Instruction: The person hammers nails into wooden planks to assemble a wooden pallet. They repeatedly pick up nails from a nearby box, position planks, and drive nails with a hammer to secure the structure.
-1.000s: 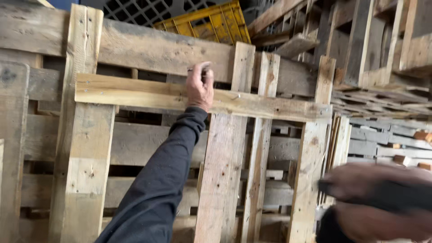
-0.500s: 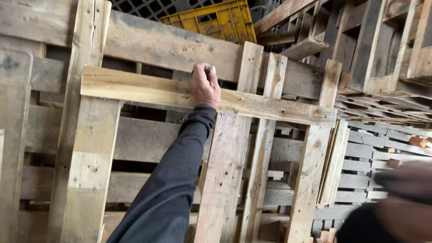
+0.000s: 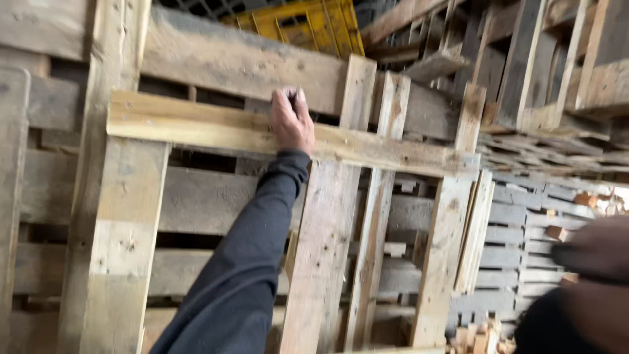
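A wooden pallet [image 3: 124,242] stands on edge across the left and middle of the view, its wide upright boards running from six o'clock up towards twelve. Across them lies a pale rail [image 3: 196,128], reaching from about ten o'clock to three o'clock and tilting slightly down to the right.

The left hand [image 3: 291,121] sits just above the centre of the view, at the end of a dark sleeve [image 3: 242,262] that rises from six o'clock. Its fingers [image 3: 288,98] are curled over the rail's top edge, gripping it, with the back of the hand towards the camera. The rail lies against a grey plank [image 3: 229,62] behind it.

At twelve o'clock, above the plank, a yellow crate [image 3: 308,26] shows behind the wood. From one to three o'clock, more pallets [image 3: 537,72] are stacked at angles, and a low pile of flat ones lies below them.

The right hand [image 3: 596,275] is at about four o'clock, close to the lens and badly blurred. It is not possible to tell whether it is open or closed. Small wood scraps [image 3: 478,337] lie at five o'clock.
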